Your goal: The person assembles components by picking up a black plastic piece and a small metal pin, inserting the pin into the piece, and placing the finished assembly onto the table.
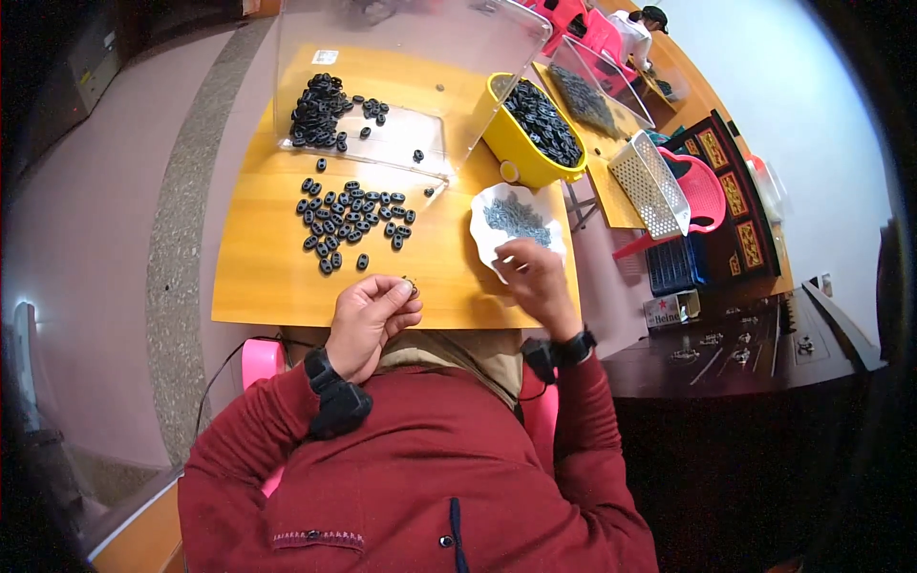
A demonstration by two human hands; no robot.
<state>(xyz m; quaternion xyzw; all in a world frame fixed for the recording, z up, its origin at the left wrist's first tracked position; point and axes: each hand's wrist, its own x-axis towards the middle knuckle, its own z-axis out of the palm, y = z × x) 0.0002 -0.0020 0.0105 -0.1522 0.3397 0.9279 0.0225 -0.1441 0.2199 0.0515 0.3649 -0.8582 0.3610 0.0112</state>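
My left hand (374, 320) is just over the table's front edge, closed, with thumb and forefinger pinching a small dark piece (412, 286). Most of that piece is covered by the fingertips. My right hand (537, 286) is at the near edge of a white wavy-rimmed dish (479, 227), fingers bent together; what they hold, if anything, is hidden. Small grey metal pieces, like springs, lie heaped (516, 218) in the dish. Left of it, many black oval pieces with two holes (355, 215) are spread on the wooden table (258, 277).
A clear plastic box (430, 57) lies on its side at the back, more black ovals (320, 113) piled inside. Beside it stands a yellow tub (516, 164) full of black parts. Farther right are a white perforated basket (651, 186), a pink chair (702, 191) and another person (632, 38).
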